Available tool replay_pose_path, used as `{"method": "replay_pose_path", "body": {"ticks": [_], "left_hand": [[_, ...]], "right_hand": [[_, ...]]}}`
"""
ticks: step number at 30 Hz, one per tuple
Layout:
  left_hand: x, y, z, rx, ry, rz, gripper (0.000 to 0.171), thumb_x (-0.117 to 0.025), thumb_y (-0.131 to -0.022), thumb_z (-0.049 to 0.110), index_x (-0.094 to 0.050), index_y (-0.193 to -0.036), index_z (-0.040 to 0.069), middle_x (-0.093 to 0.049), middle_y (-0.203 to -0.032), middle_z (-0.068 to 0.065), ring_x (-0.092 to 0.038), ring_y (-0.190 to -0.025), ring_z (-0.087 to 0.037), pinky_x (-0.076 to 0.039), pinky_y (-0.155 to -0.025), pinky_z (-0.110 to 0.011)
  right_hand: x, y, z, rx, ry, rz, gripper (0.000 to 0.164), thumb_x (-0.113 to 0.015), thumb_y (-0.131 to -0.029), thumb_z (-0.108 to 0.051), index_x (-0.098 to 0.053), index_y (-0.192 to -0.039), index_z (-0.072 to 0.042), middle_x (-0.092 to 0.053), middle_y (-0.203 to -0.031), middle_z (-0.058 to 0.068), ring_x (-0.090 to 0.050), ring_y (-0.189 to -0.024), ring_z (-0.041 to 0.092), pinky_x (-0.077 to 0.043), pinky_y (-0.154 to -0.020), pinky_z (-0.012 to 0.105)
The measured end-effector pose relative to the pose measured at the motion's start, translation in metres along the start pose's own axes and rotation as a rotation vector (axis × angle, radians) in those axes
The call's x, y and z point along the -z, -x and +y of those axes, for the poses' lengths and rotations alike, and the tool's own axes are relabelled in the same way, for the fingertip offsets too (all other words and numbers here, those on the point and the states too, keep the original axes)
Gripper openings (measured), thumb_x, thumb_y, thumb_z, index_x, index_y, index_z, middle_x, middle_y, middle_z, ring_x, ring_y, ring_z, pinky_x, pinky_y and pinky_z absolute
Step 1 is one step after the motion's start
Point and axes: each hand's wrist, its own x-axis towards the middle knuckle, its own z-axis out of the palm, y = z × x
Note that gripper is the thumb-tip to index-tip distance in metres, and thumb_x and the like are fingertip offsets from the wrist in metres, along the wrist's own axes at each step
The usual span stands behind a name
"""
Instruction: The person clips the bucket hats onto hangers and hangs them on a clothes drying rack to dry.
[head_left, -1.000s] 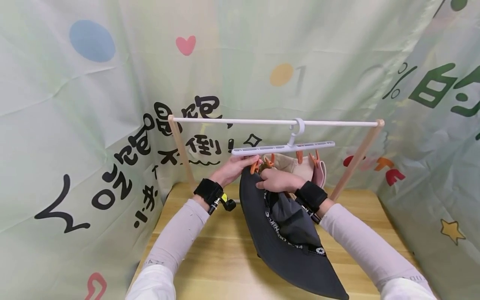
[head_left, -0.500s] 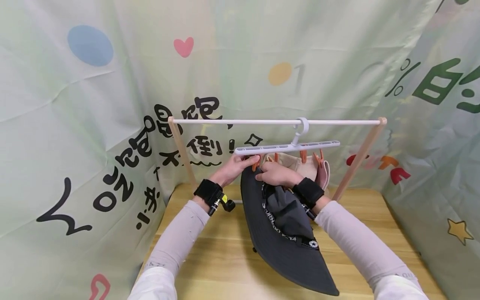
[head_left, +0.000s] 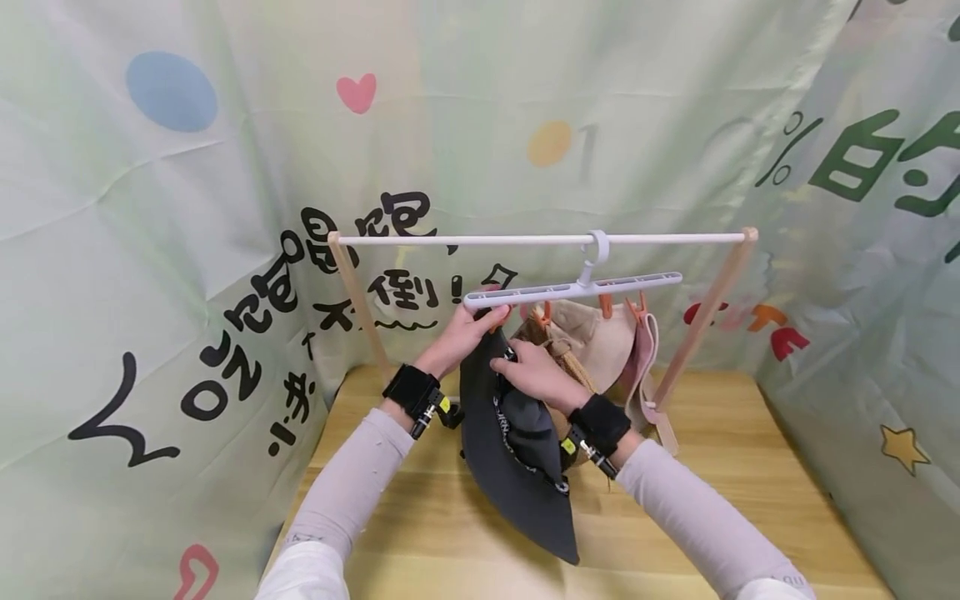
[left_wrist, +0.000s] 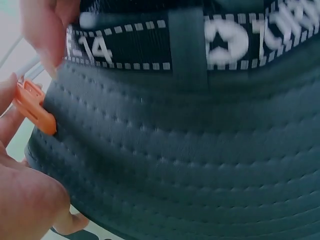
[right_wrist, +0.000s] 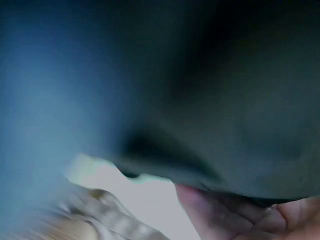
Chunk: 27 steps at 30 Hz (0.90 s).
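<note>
A dark wide-brimmed bucket hat (head_left: 498, 483) with a lettered band (left_wrist: 135, 45) hangs below the left end of a pale hanger (head_left: 525, 293). With its thumb and fingers, my left hand (head_left: 459, 340) pinches an orange clothespin (left_wrist: 37, 110) at the edge of the hat's brim, under the hanger bar. My right hand (head_left: 542, 375) grips the hat near where brim and crown meet, just right of the left hand. In the right wrist view, dark blurred cloth covers most of the picture, with part of a palm (right_wrist: 225, 215) below it.
The hanger hooks onto a white rod (head_left: 465, 240) between wooden posts (head_left: 705, 321). Orange clothespins (head_left: 606, 305) hold a beige cloth item (head_left: 600, 337) and a pinkish piece with a strap (head_left: 645, 358) on the hanger's right. Below is a wooden table (head_left: 420, 533); printed curtains (head_left: 225, 167) surround it.
The right hand has moved left and slightly down, swinging the hat leftward and narrower in view. More of the beige item and the strap shows. The left hand keeps hold of the clothespin.
</note>
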Motion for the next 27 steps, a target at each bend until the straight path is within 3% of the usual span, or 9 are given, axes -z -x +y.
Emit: {"method": "replay_pose_path", "body": {"ticks": [2, 5, 8, 10, 14, 17, 21, 24, 27], "left_hand": [[0.003, -0.001, 0.001, 0.011, -0.012, 0.023, 0.062, -0.061, -0.108, 0.018, -0.032, -0.160, 0.001, -0.065, -0.129, -0.010, -0.059, -0.106, -0.013, -0.046, -0.097, -0.025], [0.011, -0.002, 0.001, 0.011, -0.025, 0.054, 0.066, -0.060, -0.108, 0.019, -0.028, -0.162, -0.001, -0.066, -0.126, -0.011, -0.058, -0.107, -0.013, -0.047, -0.099, -0.026], [0.022, -0.002, -0.001, 0.003, -0.023, 0.096, 0.057, -0.059, -0.109, 0.017, -0.036, -0.157, -0.003, -0.067, -0.123, -0.013, -0.058, -0.107, -0.013, -0.048, -0.099, -0.027], [0.030, -0.003, -0.004, 0.004, -0.027, 0.125, 0.049, -0.058, -0.109, 0.018, -0.046, -0.150, -0.006, -0.066, -0.120, -0.012, -0.058, -0.105, -0.014, -0.048, -0.098, -0.027], [0.043, -0.004, -0.009, 0.048, -0.003, 0.198, 0.039, -0.058, -0.109, 0.020, -0.061, -0.137, -0.007, -0.065, -0.120, -0.008, -0.058, -0.109, -0.014, -0.047, -0.101, -0.027], [0.052, -0.005, -0.011, 0.097, 0.045, 0.248, 0.038, -0.056, -0.110, 0.018, -0.061, -0.137, -0.007, -0.063, -0.125, -0.010, -0.057, -0.113, -0.016, -0.045, -0.106, -0.030], [0.060, -0.008, -0.012, 0.141, 0.095, 0.256, 0.039, -0.052, -0.111, 0.015, -0.056, -0.144, -0.006, -0.059, -0.142, -0.018, -0.054, -0.130, -0.023, -0.040, -0.117, -0.037], [0.064, -0.009, -0.012, 0.161, 0.093, 0.232, 0.042, -0.052, -0.111, 0.016, -0.053, -0.149, -0.002, -0.049, -0.157, -0.015, -0.043, -0.148, -0.024, -0.030, -0.125, -0.038], [0.068, -0.006, -0.009, 0.171, 0.068, 0.211, 0.045, -0.053, -0.111, 0.018, -0.050, -0.153, 0.001, -0.037, -0.167, -0.012, -0.028, -0.157, -0.025, -0.020, -0.130, -0.040]], "right_hand": [[-0.008, 0.007, 0.006, -0.015, -0.095, -0.005, 0.051, -0.056, -0.107, -0.033, -0.049, -0.147, -0.002, -0.057, -0.140, 0.022, -0.055, -0.132, 0.037, -0.046, -0.106, 0.049], [-0.024, 0.016, 0.013, -0.011, -0.243, -0.014, 0.078, -0.057, -0.107, -0.037, -0.019, -0.167, -0.006, -0.022, -0.172, 0.019, -0.021, -0.159, 0.036, -0.025, -0.126, 0.058], [-0.043, 0.023, 0.016, 0.036, -0.359, -0.041, 0.084, -0.058, -0.107, -0.037, -0.009, -0.169, -0.010, -0.012, -0.176, 0.013, -0.011, -0.161, 0.031, -0.016, -0.129, 0.057], [-0.056, 0.028, 0.017, 0.065, -0.388, -0.061, 0.084, -0.059, -0.107, -0.037, -0.008, -0.169, -0.013, -0.012, -0.176, 0.011, -0.011, -0.161, 0.028, -0.016, -0.129, 0.055], [-0.080, 0.034, 0.021, 0.108, -0.339, -0.094, 0.090, -0.061, -0.105, -0.043, -0.004, -0.170, -0.017, -0.012, -0.175, 0.013, -0.016, -0.159, 0.029, -0.020, -0.128, 0.054], [-0.098, 0.035, 0.023, 0.133, -0.326, -0.153, 0.094, -0.060, -0.104, -0.045, 0.001, -0.169, -0.015, -0.007, -0.175, 0.016, -0.014, -0.160, 0.032, -0.021, -0.127, 0.055], [-0.121, 0.033, 0.031, 0.130, -0.336, -0.236, 0.095, -0.058, -0.106, -0.046, 0.005, -0.168, -0.011, 0.002, -0.176, 0.016, -0.004, -0.161, 0.033, -0.017, -0.128, 0.057], [-0.137, 0.029, 0.042, 0.137, -0.309, -0.237, 0.096, -0.058, -0.106, -0.044, 0.009, -0.167, -0.013, 0.007, -0.175, 0.014, 0.000, -0.161, 0.033, -0.015, -0.128, 0.059], [-0.151, 0.022, 0.057, 0.165, -0.275, -0.185, 0.104, -0.060, -0.106, -0.044, 0.021, -0.164, -0.016, 0.018, -0.173, 0.014, 0.007, -0.160, 0.034, -0.014, -0.128, 0.060]]}}
